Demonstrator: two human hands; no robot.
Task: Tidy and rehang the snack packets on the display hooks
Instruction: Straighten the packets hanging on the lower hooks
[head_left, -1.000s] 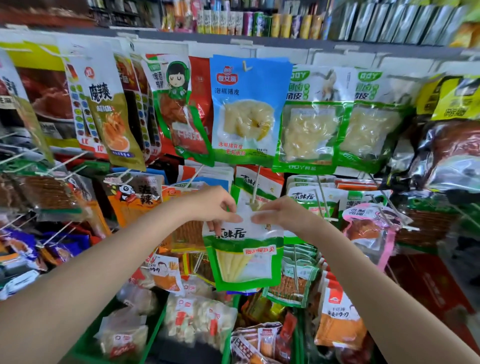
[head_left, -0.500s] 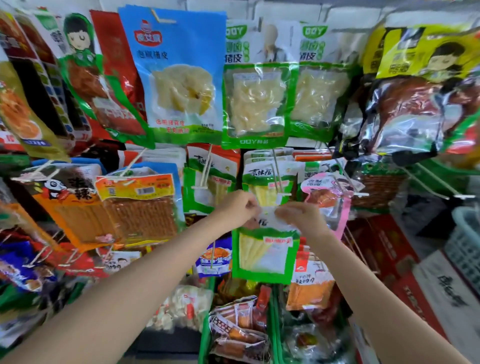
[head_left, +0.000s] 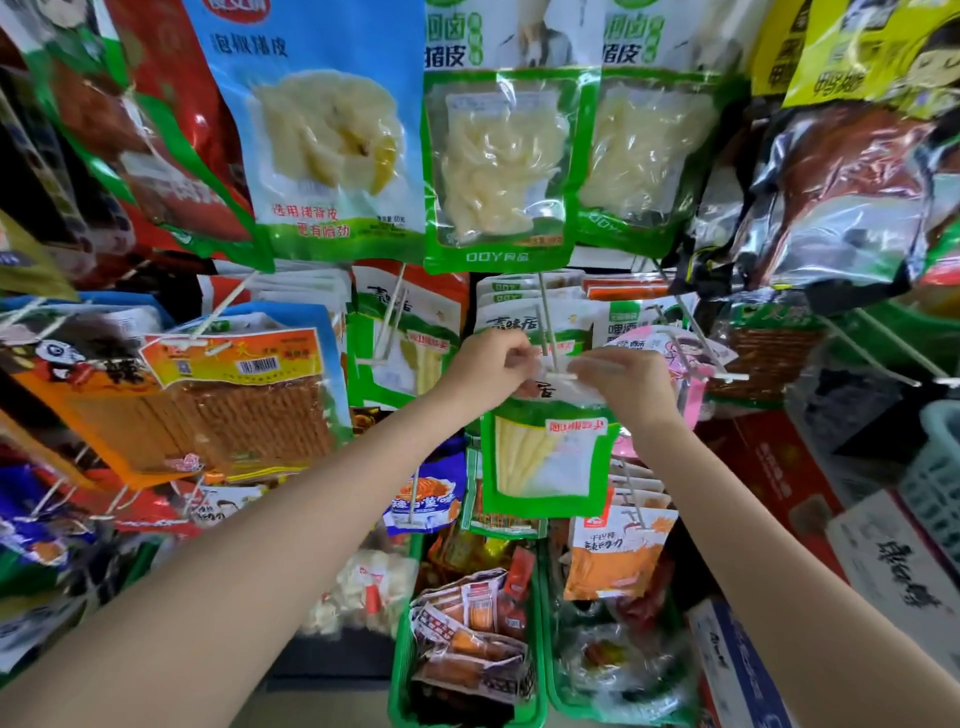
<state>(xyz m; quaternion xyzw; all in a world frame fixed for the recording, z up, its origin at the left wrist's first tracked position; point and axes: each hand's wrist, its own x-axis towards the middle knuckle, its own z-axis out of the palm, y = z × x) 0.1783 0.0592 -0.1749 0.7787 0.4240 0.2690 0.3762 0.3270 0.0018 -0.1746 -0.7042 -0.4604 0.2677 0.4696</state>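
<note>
The green snack packet (head_left: 545, 457) hangs upright, long axis vertical, in the middle of the rack at the tip of a white hook (head_left: 551, 358). My fingers hide its top edge. My left hand (head_left: 491, 366) pinches the top left corner, my right hand (head_left: 631, 387) the right.

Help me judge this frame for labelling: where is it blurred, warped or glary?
Head view: left hand and right hand, pinching the green packet, look motion-soft; fisheye bends the edges; glare streaks the silvery packet at upper right; lighting is otherwise even.
</note>
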